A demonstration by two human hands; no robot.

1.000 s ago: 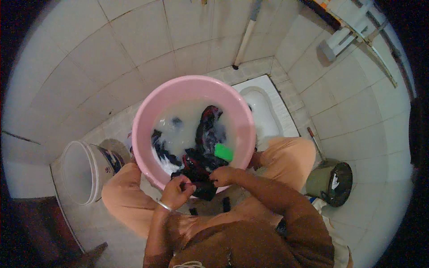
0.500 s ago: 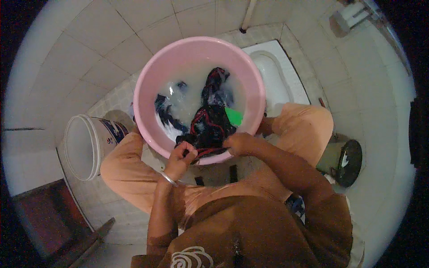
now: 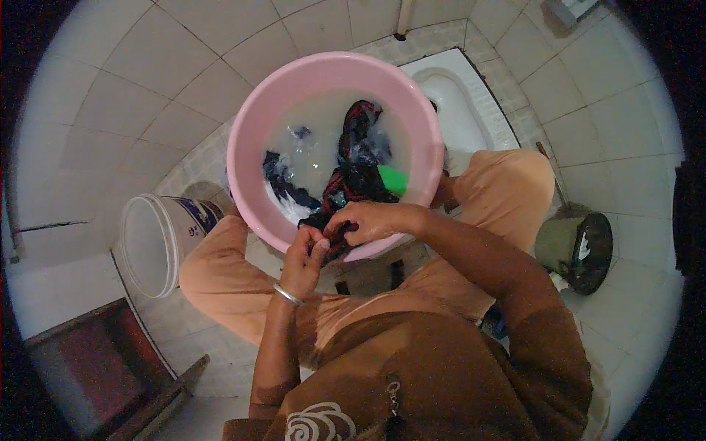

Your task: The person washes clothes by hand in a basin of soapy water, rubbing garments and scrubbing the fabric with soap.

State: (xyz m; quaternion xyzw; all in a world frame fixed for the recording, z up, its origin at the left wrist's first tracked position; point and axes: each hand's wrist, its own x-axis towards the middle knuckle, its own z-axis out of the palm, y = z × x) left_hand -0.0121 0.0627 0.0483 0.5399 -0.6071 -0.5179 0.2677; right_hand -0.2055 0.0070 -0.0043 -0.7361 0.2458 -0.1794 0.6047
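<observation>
A wide pink basin (image 3: 246,195) of cloudy water stands between my knees. At its near rim is a wet black garment (image 3: 357,184) with red trim, part of it lying back into the water. My left hand (image 3: 303,259), a silver bangle at its wrist, pinches the garment's near edge. Right beside it, my right hand (image 3: 373,220) bends its fingers round the same cloth, with the fingertips partly hidden. Behind the right hand a bright green object (image 3: 393,180) shows, its kind unclear. More dark clothes (image 3: 283,180) float at the basin's left side.
To the left a white bucket (image 3: 151,242) lies tipped on its side. A white squat toilet (image 3: 463,103) is set in the floor behind the basin at right. Beyond my right knee stands a greenish bin (image 3: 570,250) with a dark rim. Tiled walls (image 3: 147,81) close in around.
My right hand has moved left along the garment's edge, from the right part of the rim to beside my left hand. The whole view has shifted slightly.
</observation>
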